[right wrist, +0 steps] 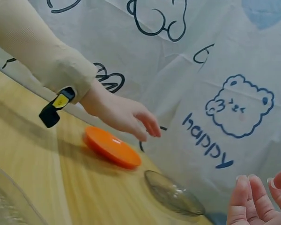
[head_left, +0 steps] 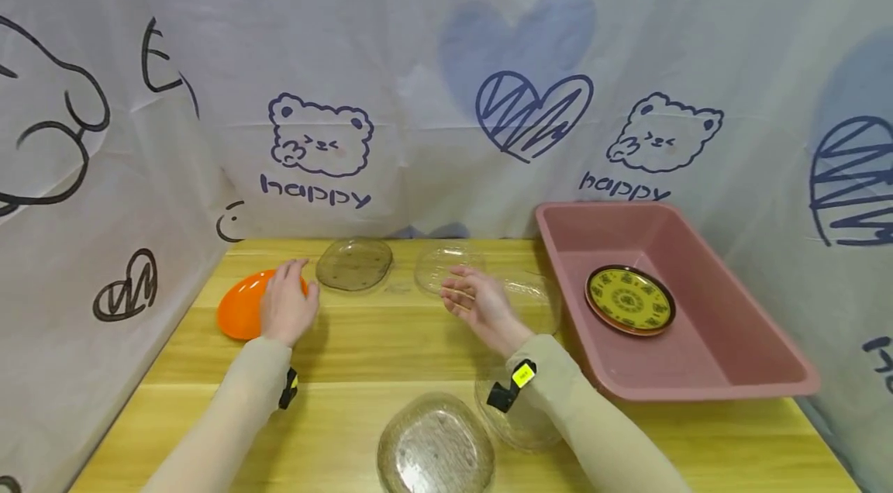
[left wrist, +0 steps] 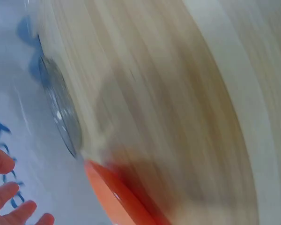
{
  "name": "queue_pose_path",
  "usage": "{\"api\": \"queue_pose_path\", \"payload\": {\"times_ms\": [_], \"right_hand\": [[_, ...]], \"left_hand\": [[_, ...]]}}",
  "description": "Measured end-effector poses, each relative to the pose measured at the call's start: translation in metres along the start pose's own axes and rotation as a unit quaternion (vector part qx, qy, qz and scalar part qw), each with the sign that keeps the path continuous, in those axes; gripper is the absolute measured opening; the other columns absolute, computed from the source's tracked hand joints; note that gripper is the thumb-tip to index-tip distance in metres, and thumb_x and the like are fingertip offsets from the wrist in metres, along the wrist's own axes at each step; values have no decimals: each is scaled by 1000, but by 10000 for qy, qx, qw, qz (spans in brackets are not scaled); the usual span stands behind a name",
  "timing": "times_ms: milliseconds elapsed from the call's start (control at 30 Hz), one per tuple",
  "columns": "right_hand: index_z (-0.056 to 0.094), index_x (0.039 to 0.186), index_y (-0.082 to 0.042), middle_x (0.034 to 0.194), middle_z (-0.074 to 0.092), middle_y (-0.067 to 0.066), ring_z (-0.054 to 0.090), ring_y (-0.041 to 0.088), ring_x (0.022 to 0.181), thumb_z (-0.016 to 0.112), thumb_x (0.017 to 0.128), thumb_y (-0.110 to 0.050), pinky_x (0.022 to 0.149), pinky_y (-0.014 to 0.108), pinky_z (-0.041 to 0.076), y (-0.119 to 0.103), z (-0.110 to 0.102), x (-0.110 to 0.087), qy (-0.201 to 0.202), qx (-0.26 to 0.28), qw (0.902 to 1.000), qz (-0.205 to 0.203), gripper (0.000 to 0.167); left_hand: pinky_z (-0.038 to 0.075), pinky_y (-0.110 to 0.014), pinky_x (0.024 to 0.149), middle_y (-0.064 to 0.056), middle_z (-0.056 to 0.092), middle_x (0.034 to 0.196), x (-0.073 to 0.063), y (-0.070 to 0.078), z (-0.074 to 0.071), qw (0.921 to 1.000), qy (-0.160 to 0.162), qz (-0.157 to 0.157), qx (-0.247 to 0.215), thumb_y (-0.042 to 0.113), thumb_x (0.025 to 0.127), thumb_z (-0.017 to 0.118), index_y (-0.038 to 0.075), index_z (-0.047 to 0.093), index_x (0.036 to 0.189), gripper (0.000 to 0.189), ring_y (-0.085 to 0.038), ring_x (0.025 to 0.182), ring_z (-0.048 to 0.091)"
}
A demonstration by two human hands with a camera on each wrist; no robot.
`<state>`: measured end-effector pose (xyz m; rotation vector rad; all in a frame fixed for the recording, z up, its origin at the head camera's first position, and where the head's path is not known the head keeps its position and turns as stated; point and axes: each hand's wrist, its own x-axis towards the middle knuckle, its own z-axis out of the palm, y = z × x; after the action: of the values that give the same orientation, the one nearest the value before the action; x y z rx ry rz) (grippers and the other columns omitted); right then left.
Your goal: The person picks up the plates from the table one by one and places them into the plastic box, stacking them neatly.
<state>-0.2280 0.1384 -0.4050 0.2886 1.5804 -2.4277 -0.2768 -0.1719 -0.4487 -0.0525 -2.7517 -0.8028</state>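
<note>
My left hand hovers over the orange plate on the left of the table, fingers loosely bent and nothing held. The right wrist view shows a gap between this hand and the plate. Just beyond it lies a smoky see-through plate. My right hand hangs in the air, fingers loosely curled around nothing. Near it are a clear plate and a clear dish, partly covered by the hand and hard to make out.
At the right stands a pink basin with a yellow patterned plate inside. A brownish see-through dish lies at the front, beside a clear plate partly under my right forearm. Printed cloth hangs behind the wooden table.
</note>
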Motion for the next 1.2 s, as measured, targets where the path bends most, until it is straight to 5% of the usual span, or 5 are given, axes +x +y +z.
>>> {"api": "queue_pose_path", "payload": {"times_ms": [300,667,933,1200], "right_hand": [[43,144,1,132,55,22,60,18,96,40,98,-3,81,21,54,14,8,7,-153,-25,9996,229,45],[48,136,2,115,59,15,61,18,91,44,94,-1,83,23,54,25,12,13,-86,-157,9993,320,42],[46,141,3,112,59,12,61,18,92,45,94,-1,81,22,55,29,12,17,-167,-286,9984,456,47],[43,144,3,108,60,9,60,17,92,45,95,-2,81,21,54,31,13,15,-296,-346,9975,539,49]], "left_hand": [[31,-74,105,-33,25,158,7,-43,-21,9904,-245,-1360,-52,26,101,46,1,31,155,61,-57,138,28],[26,-67,118,-44,15,154,1,-72,-29,9655,-953,-2411,-257,38,100,48,-9,9,156,83,-61,140,19],[29,-67,116,-48,21,148,2,-85,-30,9573,-1170,-2638,-176,43,98,51,-13,5,154,92,-63,134,24],[33,-67,113,-49,24,145,2,-96,-33,9603,-1167,-2531,-134,37,91,69,-13,9,154,100,-63,129,28]]}}
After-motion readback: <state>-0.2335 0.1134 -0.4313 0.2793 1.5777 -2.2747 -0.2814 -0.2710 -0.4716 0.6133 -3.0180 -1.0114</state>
